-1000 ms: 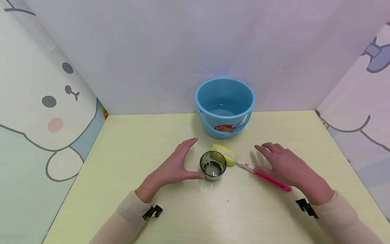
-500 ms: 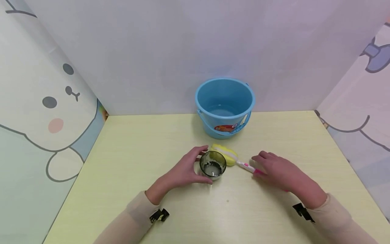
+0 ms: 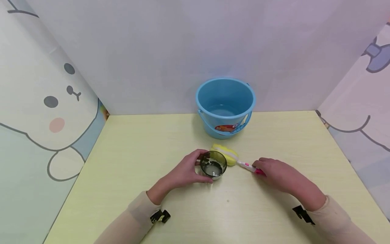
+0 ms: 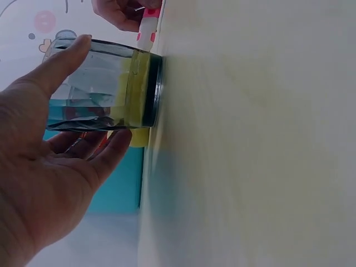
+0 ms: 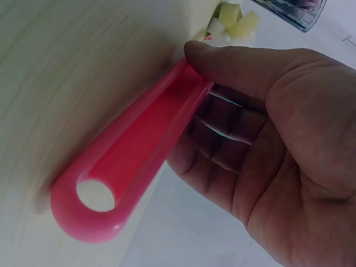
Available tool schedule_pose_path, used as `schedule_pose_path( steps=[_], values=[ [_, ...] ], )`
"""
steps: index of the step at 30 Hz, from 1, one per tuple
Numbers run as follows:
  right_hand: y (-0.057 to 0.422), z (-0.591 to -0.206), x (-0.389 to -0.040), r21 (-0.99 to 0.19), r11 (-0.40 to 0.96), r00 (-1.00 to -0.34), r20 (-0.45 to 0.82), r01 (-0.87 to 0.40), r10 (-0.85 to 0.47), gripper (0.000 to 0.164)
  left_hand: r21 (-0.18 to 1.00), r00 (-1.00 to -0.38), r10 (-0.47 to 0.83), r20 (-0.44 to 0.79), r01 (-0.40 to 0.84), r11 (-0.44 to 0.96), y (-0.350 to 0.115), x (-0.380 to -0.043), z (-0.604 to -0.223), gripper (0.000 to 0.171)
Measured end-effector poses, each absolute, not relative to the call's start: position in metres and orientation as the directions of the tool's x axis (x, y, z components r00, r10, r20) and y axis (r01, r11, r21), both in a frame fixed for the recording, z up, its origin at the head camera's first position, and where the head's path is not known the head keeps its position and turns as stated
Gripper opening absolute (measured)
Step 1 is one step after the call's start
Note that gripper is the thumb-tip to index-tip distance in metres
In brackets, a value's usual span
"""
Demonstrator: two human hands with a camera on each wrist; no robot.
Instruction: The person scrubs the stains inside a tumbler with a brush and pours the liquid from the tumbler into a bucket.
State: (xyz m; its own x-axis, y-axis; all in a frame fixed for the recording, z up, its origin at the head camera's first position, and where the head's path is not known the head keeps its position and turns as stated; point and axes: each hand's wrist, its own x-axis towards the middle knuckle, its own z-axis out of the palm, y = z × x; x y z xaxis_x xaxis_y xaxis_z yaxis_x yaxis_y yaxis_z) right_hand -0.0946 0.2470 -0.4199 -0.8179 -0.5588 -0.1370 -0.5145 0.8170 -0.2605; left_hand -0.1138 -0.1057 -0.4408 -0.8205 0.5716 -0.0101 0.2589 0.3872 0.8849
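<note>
The glass cup [image 3: 213,166] stands upright on the desk [image 3: 152,142], and the step in hand seems to be securing it and the sponge brush [image 3: 233,161] at the same time. The left hand [image 3: 186,171], at the cup's left, grasps it with the thumb on the near side and fingers on the far side. That spread suits smooth glass: even, gentle pressure from both sides should stop the cup turning without tipping it. The right hand [image 3: 280,174], well to the right of the cup, pinches the brush's pink handle [image 5: 142,139] between thumb and fingers, leaving the holed end sticking out. A deeper wrap round the handle would probably steer better than this light pinch. The sponge head [image 3: 224,151] lies just beyond the cup and to its right; whether the two touch is hard to tell, so drawing the brush slightly clear before lifting either looks wise. The blue bucket [image 3: 211,119] stands farther beyond the cup; keeping both lifts on the near side should avoid knocking it.
</note>
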Motion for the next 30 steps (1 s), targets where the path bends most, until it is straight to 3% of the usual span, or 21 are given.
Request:
schedule_pose_path(
  steps=[6, 19, 30],
  values=[
    [0.246, -0.419, -0.094, -0.252, 0.817, -0.826, -0.097, -0.519, -0.555, 0.024, 0.894, -0.824, 0.566, -0.023, 0.236, 0.381, -0.105, -0.114, -0.443, 0.092],
    [0.254, -0.404, -0.097, -0.090, 0.830, -0.835, 0.066, -0.550, -0.546, 0.028, 0.901, -0.825, 0.565, -0.016, 0.233, 0.366, -0.105, -0.111, -0.443, 0.090],
    [0.274, -0.372, -0.099, 0.005, 0.821, -0.791, 0.263, -0.571, -0.552, 0.035, 0.900, -0.825, 0.565, -0.013, 0.236, 0.366, -0.105, -0.111, -0.442, 0.088]
  ],
)
